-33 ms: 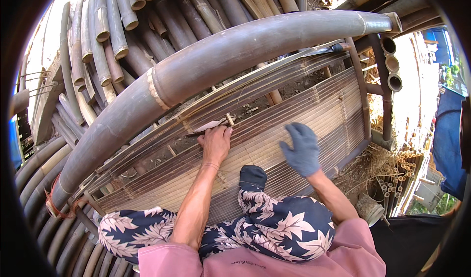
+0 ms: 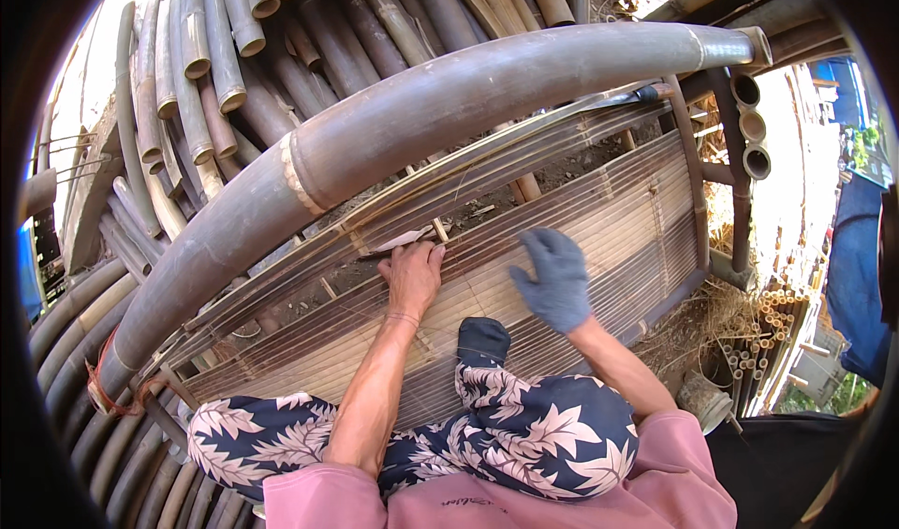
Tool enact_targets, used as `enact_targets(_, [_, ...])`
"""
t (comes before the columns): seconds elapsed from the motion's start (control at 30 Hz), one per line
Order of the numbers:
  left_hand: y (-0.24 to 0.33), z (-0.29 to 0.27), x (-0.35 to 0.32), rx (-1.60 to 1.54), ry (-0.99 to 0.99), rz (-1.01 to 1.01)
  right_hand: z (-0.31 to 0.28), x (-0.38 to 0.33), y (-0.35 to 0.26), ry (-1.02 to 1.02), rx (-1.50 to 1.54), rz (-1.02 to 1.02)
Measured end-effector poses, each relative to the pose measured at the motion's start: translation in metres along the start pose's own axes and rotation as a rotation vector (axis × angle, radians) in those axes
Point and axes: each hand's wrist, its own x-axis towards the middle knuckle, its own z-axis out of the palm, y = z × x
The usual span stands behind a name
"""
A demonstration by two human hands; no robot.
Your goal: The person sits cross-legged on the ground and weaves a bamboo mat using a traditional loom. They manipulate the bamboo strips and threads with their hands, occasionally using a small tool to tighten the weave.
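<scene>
A bench-like bamboo frame carries a panel of narrow bamboo slats [image 2: 618, 239]. My bare left hand [image 2: 412, 274] rests at the far edge of this panel, its fingers curled over the outermost slat; the fingertips are partly hidden. Just beyond it lie a pale, pointed flat piece [image 2: 405, 240] and a short upright bamboo stick [image 2: 439, 230]. My right hand [image 2: 552, 281], in a grey glove, hovers over the middle of the panel with thumb and fingers apart, holding nothing. My dark-socked foot [image 2: 483, 339] presses on the slats between both arms.
A thick bamboo pole [image 2: 403, 117] arches across beyond the panel. A knife with a dark handle [image 2: 646, 93] lies near the frame's far right corner. Stacked bamboo poles [image 2: 309, 33] fill the far left, and thin cut tubes [image 2: 763, 328] are piled at right.
My gloved right hand has shifted left, closer to my left hand. The left hand and the slats stay where they were.
</scene>
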Motion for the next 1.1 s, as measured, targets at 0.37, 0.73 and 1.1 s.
enact_targets(0.37, [-0.002, 0.003, 0.004, 0.062, -0.091, -0.047, 0.032, 0.031, -0.027, -0.631, 0.382, 0.535])
enact_targets(0.73, [0.001, -0.005, 0.007, 0.049, -0.209, -0.038, -0.026, 0.106, -0.007, -0.263, 1.69, 0.5])
enact_targets(1.1, [0.0, -0.005, 0.006, 0.003, -0.169, -0.047, 0.017, 0.018, -0.08, -0.709, 0.387, 0.171])
